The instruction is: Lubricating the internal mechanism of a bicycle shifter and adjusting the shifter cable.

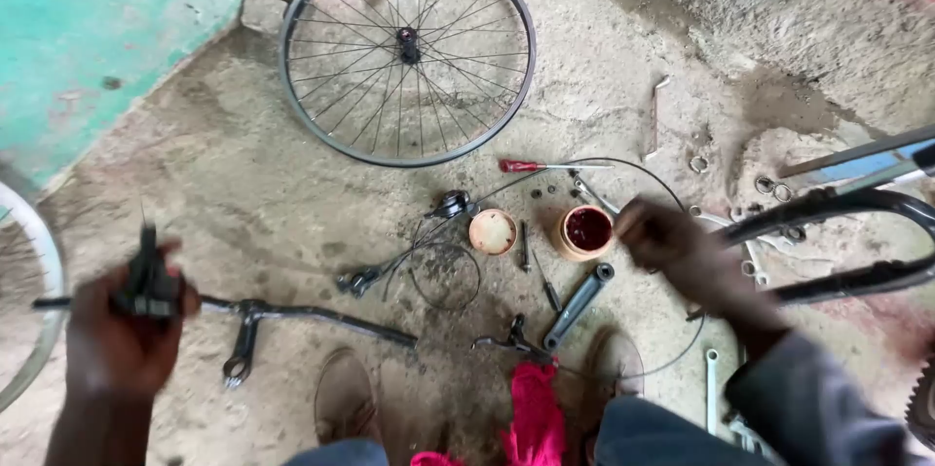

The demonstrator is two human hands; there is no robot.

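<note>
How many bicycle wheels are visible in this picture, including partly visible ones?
2. One spoked wheel lies flat on the ground at the top centre. A second wheel shows only as a pale rim at the left edge; most of it is cut off.

black part [148, 281] gripped upright, maybe a pedal

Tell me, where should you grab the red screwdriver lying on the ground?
Probably by its red handle, coming straight down from above. The red screwdriver lies flat on the dirt floor, with the handle at the left end and the thin metal shaft pointing right. The handle is the thickest part, and no other thing crowds it. The right hand is the nearer one.
</note>
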